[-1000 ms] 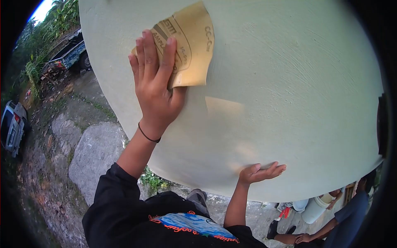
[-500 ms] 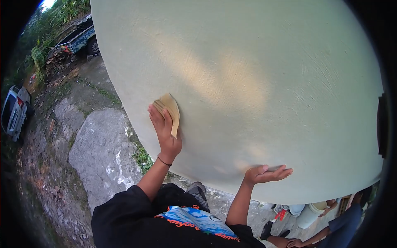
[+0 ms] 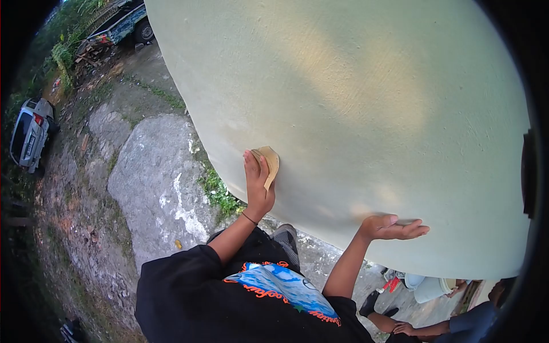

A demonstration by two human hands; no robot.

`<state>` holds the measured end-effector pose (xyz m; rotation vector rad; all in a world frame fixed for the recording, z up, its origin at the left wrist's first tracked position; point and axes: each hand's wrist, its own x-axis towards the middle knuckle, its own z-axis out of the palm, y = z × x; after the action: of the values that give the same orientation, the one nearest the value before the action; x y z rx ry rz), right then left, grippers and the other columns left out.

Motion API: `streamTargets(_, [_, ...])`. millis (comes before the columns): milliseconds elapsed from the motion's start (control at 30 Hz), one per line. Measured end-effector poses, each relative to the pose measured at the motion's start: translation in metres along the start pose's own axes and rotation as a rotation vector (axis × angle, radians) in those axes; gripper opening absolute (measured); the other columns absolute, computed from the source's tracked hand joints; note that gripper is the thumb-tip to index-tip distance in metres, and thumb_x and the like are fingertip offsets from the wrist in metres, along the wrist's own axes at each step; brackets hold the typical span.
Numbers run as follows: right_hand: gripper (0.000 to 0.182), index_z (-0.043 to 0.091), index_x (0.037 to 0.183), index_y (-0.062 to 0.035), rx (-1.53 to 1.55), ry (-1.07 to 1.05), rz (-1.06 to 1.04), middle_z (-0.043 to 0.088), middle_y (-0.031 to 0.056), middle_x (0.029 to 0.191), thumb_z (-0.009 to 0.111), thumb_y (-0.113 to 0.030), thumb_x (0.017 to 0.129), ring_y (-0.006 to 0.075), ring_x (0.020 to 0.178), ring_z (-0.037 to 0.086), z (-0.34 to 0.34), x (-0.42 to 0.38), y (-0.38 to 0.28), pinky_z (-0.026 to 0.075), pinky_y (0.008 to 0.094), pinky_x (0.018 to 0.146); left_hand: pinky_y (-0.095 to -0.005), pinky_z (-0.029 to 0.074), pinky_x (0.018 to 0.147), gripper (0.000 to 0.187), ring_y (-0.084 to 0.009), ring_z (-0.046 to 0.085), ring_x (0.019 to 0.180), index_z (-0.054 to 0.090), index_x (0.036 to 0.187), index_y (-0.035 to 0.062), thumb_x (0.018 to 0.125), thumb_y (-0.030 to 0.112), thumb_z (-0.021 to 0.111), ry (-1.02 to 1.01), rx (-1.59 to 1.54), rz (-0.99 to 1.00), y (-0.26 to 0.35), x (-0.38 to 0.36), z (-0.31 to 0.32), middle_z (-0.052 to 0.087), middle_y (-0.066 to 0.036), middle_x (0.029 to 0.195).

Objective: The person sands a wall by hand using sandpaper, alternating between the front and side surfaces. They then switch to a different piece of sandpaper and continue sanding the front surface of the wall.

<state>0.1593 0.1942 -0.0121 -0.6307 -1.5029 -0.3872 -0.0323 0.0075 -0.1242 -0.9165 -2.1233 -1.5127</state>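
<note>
A pale green wall with a slightly rough surface fills most of the view. My left hand presses a folded tan piece of sandpaper to the wall near its left side, fingers closed over the sheet. To the right and lower down, my right hand rests with its edge at the wall, fingers stretched out and nothing in it.
Rough concrete ground with weeds lies left of the wall. A silver car and a blue truck are parked farther off. At lower right, another person sits near a white bucket.
My left hand has slid down the wall with the sandpaper. The whole view has shifted, while my right hand keeps about the same pose at the wall.
</note>
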Motion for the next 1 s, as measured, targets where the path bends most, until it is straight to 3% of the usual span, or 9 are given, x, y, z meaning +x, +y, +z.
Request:
streamTargets(200, [0.052,0.029,0.133,0.0083,0.007,0.035,-0.006,0.015,0.0256,0.145,0.032,-0.026,0.094,0.0377,0.136,0.014,0.000,0.000,-0.001,0.019,0.0488,0.109,-0.0426,0.003,0.111,0.054,-0.0368,0.005,0.139,0.021,0.139,-0.0087,0.094,0.018,0.037,0.565,-0.243,0.097,0.023,0.174,-0.071,0.009,-0.026,0.148])
streamTargets(300, [0.052,0.029,0.133,0.0083,-0.030,0.002,0.000,0.014,0.0254,0.145,0.031,-0.025,0.094,0.0381,0.136,0.014,-0.003,0.001,-0.002,0.019,0.0491,0.109,-0.0436,0.004,0.111,0.053,-0.0371,0.007,0.139,0.023,0.138,-0.0094,0.094,0.017,0.037,0.564,-0.396,-0.016,0.017,0.188,-0.073,0.010,-0.027,0.148])
streamTargets(367, [0.051,0.025,0.136,0.0067,-0.009,-0.026,0.008,0.010,0.0228,0.148,0.030,-0.020,0.092,0.0368,0.138,0.006,-0.002,0.000,-0.003,0.012,0.0506,0.110,-0.0459,0.004,0.111,0.052,-0.0386,0.007,0.139,0.024,0.139,-0.0064,0.094,0.017,0.038,0.538,-0.190,0.152,0.032,0.155,-0.054,0.008,-0.027,0.148])
streamTargets(500, [0.051,0.024,0.136,0.0065,0.015,-0.018,0.010,0.010,0.0231,0.147,0.028,-0.022,0.094,0.0371,0.138,0.006,-0.003,0.000,-0.003,0.012,0.0509,0.110,-0.0484,0.002,0.110,0.052,-0.0419,0.003,0.138,0.025,0.141,0.0013,0.094,0.019,0.036,0.127,0.002,0.073,0.015,0.016,-0.003,0.006,-0.027,0.148])
streamTargets(600, [0.052,0.023,0.136,0.0065,-0.043,-0.016,0.010,0.010,0.0232,0.148,0.028,-0.023,0.094,0.0366,0.138,0.007,-0.001,-0.001,-0.003,0.012,0.0504,0.110,-0.0476,0.002,0.110,0.052,-0.0411,0.003,0.138,0.023,0.142,-0.0002,0.095,0.020,0.035,0.141,-0.241,-0.092,-0.001,0.014,-0.014,0.005,-0.027,0.148])
streamTargets(733, [0.052,0.023,0.137,0.0066,-0.057,-0.019,0.032,0.010,0.0232,0.147,0.028,-0.023,0.094,0.0358,0.138,0.007,-0.001,-0.002,-0.004,0.012,0.0499,0.110,-0.0342,0.011,0.111,0.060,-0.0301,0.011,0.139,0.015,0.139,-0.0108,0.098,0.028,0.036,0.442,-0.405,-0.384,-0.082,0.131,-0.063,0.012,-0.023,0.149])
streamTargets(833, [0.053,0.023,0.136,0.0069,-0.053,-0.016,0.040,0.011,0.0231,0.147,0.030,-0.023,0.094,0.0352,0.139,0.007,-0.002,-0.002,-0.003,0.013,0.0494,0.110,-0.0362,0.011,0.111,0.059,-0.0320,0.011,0.139,0.018,0.138,-0.0109,0.098,0.027,0.036,0.539,-0.448,-0.331,-0.055,0.163,-0.069,0.012,-0.025,0.148])
streamTargets(900, [0.052,0.024,0.136,0.0067,-0.008,-0.009,0.040,0.011,0.0231,0.147,0.030,-0.023,0.093,0.0354,0.139,0.007,-0.001,-0.001,-0.004,0.013,0.0490,0.110,-0.0423,0.008,0.111,0.055,-0.0366,0.008,0.139,0.022,0.139,-0.0057,0.098,0.028,0.034,0.547,-0.148,0.001,0.018,0.140,-0.053,0.010,-0.026,0.148])
streamTargets(1000, [0.052,0.024,0.136,0.0066,-0.024,-0.017,0.037,0.011,0.0232,0.147,0.029,-0.022,0.093,0.0359,0.139,0.007,-0.001,-0.002,-0.003,0.013,0.0493,0.110,-0.0488,0.004,0.110,0.052,-0.0414,0.004,0.138,0.025,0.141,0.0009,0.097,0.028,0.033,0.298,-0.013,0.120,0.035,0.057,-0.021,0.006,-0.027,0.148])
